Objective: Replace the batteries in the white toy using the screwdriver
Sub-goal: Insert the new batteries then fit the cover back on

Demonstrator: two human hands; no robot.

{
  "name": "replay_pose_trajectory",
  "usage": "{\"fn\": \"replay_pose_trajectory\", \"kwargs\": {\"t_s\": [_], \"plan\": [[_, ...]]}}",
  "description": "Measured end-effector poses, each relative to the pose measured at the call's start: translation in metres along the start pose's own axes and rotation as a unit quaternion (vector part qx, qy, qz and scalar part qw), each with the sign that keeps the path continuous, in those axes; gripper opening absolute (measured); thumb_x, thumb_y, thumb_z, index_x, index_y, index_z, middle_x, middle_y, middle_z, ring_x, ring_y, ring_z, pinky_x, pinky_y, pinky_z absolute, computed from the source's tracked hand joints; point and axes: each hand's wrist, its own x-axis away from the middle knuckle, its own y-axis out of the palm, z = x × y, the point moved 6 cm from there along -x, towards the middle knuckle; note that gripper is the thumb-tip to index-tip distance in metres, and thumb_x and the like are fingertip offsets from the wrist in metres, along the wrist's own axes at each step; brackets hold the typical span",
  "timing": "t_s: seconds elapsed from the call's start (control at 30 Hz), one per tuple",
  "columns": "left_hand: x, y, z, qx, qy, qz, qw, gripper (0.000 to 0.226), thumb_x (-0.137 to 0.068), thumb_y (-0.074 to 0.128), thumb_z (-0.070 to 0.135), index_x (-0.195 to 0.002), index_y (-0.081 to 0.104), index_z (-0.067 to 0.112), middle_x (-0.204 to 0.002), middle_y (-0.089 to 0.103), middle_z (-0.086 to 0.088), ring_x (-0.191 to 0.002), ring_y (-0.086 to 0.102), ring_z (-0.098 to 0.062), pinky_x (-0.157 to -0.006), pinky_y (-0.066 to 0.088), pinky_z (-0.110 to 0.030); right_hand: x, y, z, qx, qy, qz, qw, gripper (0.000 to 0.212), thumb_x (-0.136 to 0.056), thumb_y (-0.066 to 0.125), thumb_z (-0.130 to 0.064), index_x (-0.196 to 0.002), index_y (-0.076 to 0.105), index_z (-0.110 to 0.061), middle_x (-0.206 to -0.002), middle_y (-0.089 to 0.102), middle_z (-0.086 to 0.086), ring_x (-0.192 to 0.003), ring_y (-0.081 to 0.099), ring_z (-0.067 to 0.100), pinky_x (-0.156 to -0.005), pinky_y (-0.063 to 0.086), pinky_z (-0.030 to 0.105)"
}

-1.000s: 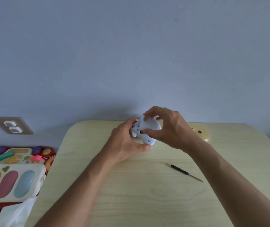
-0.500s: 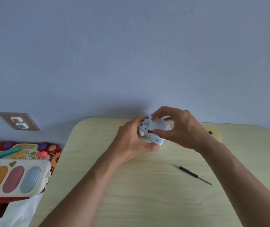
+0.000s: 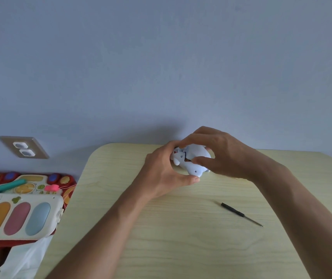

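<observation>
The small white toy [image 3: 193, 162] is held just above the far part of the light wooden table [image 3: 181, 228]. My left hand [image 3: 161, 172] cups it from the left and below. My right hand [image 3: 221, 154] grips it from the right, thumb and fingers pinched on its body. A dark, reddish gap shows on the toy's side between my fingers. The black-handled screwdriver [image 3: 239, 213] lies loose on the table to the right, nearer to me, its tip pointing right.
Colourful toy keyboards [image 3: 18, 214] are stacked left of the table, with white cloth or plastic [image 3: 24, 260] below them. A wall socket [image 3: 24, 148] sits on the blue wall at the left.
The view has drifted, so everything sits slightly further right in frame. Both hands stay on the toy, with small finger shifts. The screwdriver has not moved on the table.
</observation>
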Motion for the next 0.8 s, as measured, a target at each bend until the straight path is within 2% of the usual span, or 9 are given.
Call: {"fn": "replay_pose_trajectory", "kwargs": {"t_s": [0.13,0.3,0.4,0.5,0.57,0.63,0.8], "plan": [[0.0,0.0,0.001,-0.003,0.004,0.003,1.0,0.071,-0.059,0.093,0.042,-0.119,0.057,0.044,-0.107,0.066,0.024,-0.101,0.06,0.003,-0.08,0.046,-0.014,0.0,-0.001,0.003,-0.004,0.009,0.001,1.0,0.038,-0.086,0.067,-0.02,-0.118,0.066,-0.042,-0.113,0.058,-0.013,-0.095,0.058,0.006,-0.079,0.049,0.025],[0.0,0.0,0.001,-0.003,0.007,0.005,1.0,0.07,-0.059,0.094,0.041,-0.119,0.057,0.043,-0.106,0.067,0.023,-0.1,0.06,0.004,-0.077,0.044,-0.01,-0.003,0.002,0.009,-0.032,0.029,0.001,0.999,0.038,-0.084,0.069,-0.023,-0.113,0.07,-0.048,-0.108,0.06,-0.016,-0.093,0.058,0.004,-0.076,0.054,0.032],[0.0,0.0,0.0,0.003,0.001,0.002,1.0,0.072,-0.06,0.093,0.04,-0.12,0.055,0.048,-0.107,0.066,0.027,-0.1,0.059,0.006,-0.075,0.044,-0.004,0.0,0.004,0.016,-0.089,0.049,0.026,0.994,0.044,-0.081,0.074,-0.024,-0.117,0.068,-0.049,-0.111,0.065,-0.018,-0.102,0.062,0.004,-0.085,0.056,0.032],[0.0,0.0,-0.001,0.001,-0.003,0.0,1.0,0.072,-0.06,0.093,0.043,-0.118,0.052,0.053,-0.106,0.065,0.028,-0.101,0.058,0.007,-0.074,0.043,-0.004,0.009,0.005,0.026,-0.135,0.085,0.08,0.984,0.05,-0.078,0.08,-0.026,-0.125,0.067,-0.039,-0.119,0.067,-0.019,-0.109,0.062,0.0,-0.096,0.054,0.029],[-0.001,0.0,-0.003,0.003,-0.011,0.0,1.0,0.072,-0.06,0.093,0.045,-0.121,0.054,0.048,-0.107,0.065,0.026,-0.101,0.057,0.008,-0.074,0.042,-0.007,0.022,0.008,0.028,-0.097,0.088,0.127,0.983,0.049,-0.082,0.078,-0.028,-0.129,0.066,-0.031,-0.125,0.066,-0.016,-0.113,0.06,-0.001,-0.1,0.05,0.026],[-0.001,0.0,-0.004,0.0,-0.013,0.004,1.0,0.076,-0.059,0.093,0.047,-0.124,0.055,0.045,-0.107,0.066,0.025,-0.1,0.058,0.008,-0.076,0.041,-0.009,0.038,0.014,0.025,-0.045,0.072,0.168,0.982,0.048,-0.087,0.073,-0.029,-0.133,0.063,-0.027,-0.134,0.062,-0.009,-0.12,0.059,0.006,-0.101,0.048,0.024],[-0.003,0.001,-0.003,-0.002,0.0,0.009,1.0,0.08,-0.057,0.094,0.05,-0.127,0.055,0.042,-0.11,0.067,0.024,-0.102,0.061,0.004,-0.082,0.047,-0.012,0.059,0.036,0.012,-0.01,0.049,0.149,0.988,0.05,-0.096,0.056,-0.04,-0.145,0.048,-0.035,-0.153,0.045,-0.006,-0.136,0.049,0.013,-0.103,0.048,0.032]]}}
